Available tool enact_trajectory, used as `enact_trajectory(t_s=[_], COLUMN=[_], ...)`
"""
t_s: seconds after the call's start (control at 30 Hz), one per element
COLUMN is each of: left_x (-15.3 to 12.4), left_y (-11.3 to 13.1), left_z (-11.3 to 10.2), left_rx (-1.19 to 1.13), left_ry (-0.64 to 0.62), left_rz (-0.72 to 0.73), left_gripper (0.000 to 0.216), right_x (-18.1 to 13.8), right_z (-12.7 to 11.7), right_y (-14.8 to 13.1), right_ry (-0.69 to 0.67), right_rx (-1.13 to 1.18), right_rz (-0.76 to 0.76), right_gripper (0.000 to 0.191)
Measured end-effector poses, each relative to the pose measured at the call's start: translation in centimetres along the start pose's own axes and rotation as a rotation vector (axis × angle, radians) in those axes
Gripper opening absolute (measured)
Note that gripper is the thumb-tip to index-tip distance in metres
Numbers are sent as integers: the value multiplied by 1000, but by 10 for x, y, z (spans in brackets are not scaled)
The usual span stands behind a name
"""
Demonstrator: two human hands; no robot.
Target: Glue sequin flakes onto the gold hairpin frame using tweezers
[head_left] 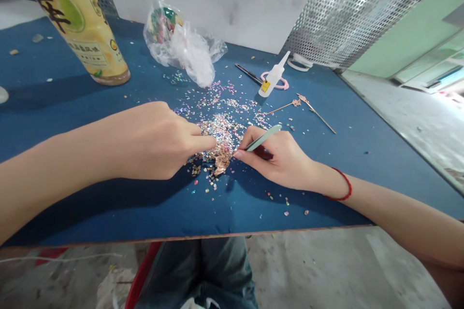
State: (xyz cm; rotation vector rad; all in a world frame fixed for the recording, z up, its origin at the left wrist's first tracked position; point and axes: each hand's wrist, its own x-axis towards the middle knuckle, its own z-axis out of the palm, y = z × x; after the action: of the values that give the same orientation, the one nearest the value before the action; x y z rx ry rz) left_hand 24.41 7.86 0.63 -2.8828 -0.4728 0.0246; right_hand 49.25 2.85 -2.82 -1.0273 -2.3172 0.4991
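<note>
My left hand (163,142) is closed, with thumb and fingertips pinching a gold-coloured metal ornament (222,160) over the table. My right hand (277,157) grips pale green tweezers (265,138), their tips pointing left, close to the ornament's right side. Fingers partly cover the tweezer tips, and I cannot tell whether they hold anything. Around and behind the ornament spreads a pile of small shiny rhinestones (222,128). Two thin gold sticks with flower-shaped ends, one of them a longer stick (321,117), lie to the right behind my right hand.
A white glue bottle (272,77) stands near pink-handled scissors (284,82). Behind the pile lies a crumpled clear plastic bag (188,48). A tall yellow drink bottle (83,29) is at the back left. A white ring (300,62) sits near the perforated metal panel (322,19) bordering the blue table (145,217).
</note>
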Motion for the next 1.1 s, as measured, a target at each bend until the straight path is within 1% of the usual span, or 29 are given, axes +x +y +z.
enact_trajectory(t_s=[0.07,0.17,0.33,0.57,0.73,0.87,0.97,1.1], left_x=[0,1,1,3,1,0,1,2], left_y=[1,2,3,6,6,5,6,6], left_z=[1,2,2,-2,3,4,2,4], left_rx=[5,15,35,12,23,23,34,31], left_ry=[-9,16,53,-8,27,31,29,36], left_rz=[-7,-4,25,-18,4,21,26,31], left_gripper=[30,30,29,26,26,27,25,26], right_x=[0,1,3,2,3,2,1,2], right_z=[-1,-3,-8,-6,-5,-6,-6,-8], right_y=[0,3,9,8,8,10,10,10], right_ry=[6,31,0,-23,-31,-45,-73,-98], right_rx=[22,76,133,76,68,36,10,34], right_rz=[11,50,54,12,-3,-40,-109,-165], right_gripper=[21,23,26,25,24,22,19,18])
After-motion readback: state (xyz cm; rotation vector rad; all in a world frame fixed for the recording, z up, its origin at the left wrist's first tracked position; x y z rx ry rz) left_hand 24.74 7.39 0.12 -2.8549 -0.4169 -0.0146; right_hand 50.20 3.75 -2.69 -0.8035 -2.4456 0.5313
